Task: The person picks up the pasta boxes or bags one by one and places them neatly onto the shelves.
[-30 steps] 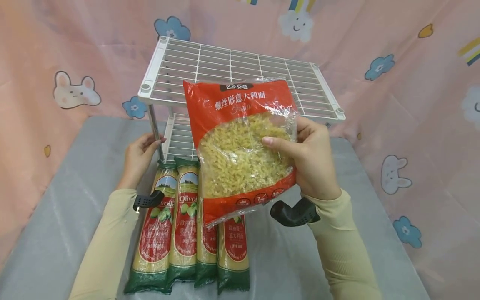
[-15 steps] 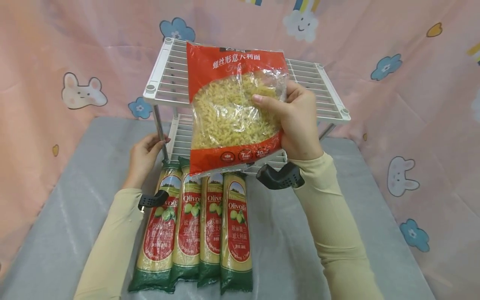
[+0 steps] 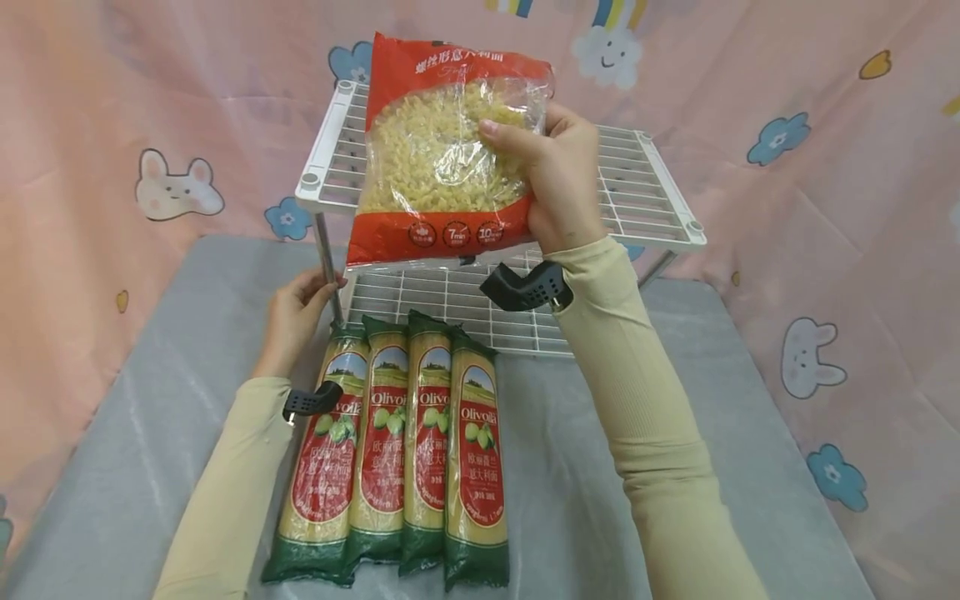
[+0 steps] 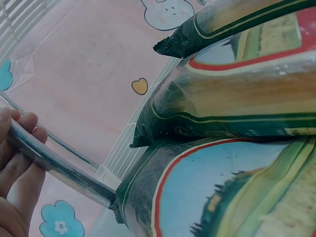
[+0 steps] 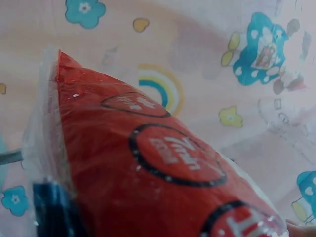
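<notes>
A red and clear bag of pasta [image 3: 442, 158] is held up by the right-hand grip [image 3: 561, 179], with the thumb pressed on the front and the other fingers tucked behind. The bag is seen over the left part of the top shelf [image 3: 325, 146] of a white wire rack and is tipped a little. Whether the shelf is touched by the bag cannot be told. In the right wrist view, the red bottom of the bag is seen very near, with "7min" printed in a dark ring. A thin silver post [image 3: 327, 258] at the front left of the rack is pinched by the left-hand grip [image 3: 288, 321], between thumb and fingers. Four long packs of spaghetti [image 3: 381, 458] are laid side by side on the grey surface [image 3: 570, 500], with their green top ends at the front edge of the low shelf [image 3: 536, 352]. The leftmost pack [image 3: 318, 467] is partly hidden by a black wrist piece [image 3: 311, 400]. Pale yellow sleeves [image 3: 637, 375] are worn on both arms. At the back, a pink cloth [image 3: 225, 108] is hung, printed with bunnies, clouds, hearts and blue flowers.
</notes>
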The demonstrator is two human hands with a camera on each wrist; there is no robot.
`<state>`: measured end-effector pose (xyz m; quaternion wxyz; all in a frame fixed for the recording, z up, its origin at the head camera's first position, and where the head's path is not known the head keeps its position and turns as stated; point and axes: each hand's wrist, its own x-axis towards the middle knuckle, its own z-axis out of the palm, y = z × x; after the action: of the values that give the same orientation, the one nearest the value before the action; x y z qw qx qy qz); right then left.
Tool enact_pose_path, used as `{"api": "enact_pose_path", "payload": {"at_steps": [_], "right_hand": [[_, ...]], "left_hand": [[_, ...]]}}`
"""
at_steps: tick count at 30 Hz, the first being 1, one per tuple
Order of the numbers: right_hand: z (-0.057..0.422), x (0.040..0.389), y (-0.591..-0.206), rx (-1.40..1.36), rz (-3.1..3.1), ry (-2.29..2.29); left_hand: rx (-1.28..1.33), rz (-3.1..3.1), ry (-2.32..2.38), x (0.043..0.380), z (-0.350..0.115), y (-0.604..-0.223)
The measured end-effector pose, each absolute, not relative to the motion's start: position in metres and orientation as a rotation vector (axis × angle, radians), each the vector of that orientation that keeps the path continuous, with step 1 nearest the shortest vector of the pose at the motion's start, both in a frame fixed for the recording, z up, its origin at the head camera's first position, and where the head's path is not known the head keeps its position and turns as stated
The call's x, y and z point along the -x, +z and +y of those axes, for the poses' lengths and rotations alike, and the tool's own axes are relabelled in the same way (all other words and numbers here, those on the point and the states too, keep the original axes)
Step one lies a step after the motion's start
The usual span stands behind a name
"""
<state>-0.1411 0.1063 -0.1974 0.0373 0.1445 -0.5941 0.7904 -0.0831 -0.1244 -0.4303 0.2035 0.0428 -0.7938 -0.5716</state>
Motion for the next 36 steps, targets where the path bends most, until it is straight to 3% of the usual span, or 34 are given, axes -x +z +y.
{"api": "enact_pose_path", "payload": {"at_steps": [27,36], "right_hand": [[0.063,0.204,-0.195,0.009,-2.1,2.434],[0.069,0.21,-0.197,-0.004,-2.448,2.23]], "left_hand": [[-0.152,-2.228,-1.619,0.082,-0.12,-0.432],[-0.159,-2.21,-1.622,0.082,-0.122,-0.433]]}}
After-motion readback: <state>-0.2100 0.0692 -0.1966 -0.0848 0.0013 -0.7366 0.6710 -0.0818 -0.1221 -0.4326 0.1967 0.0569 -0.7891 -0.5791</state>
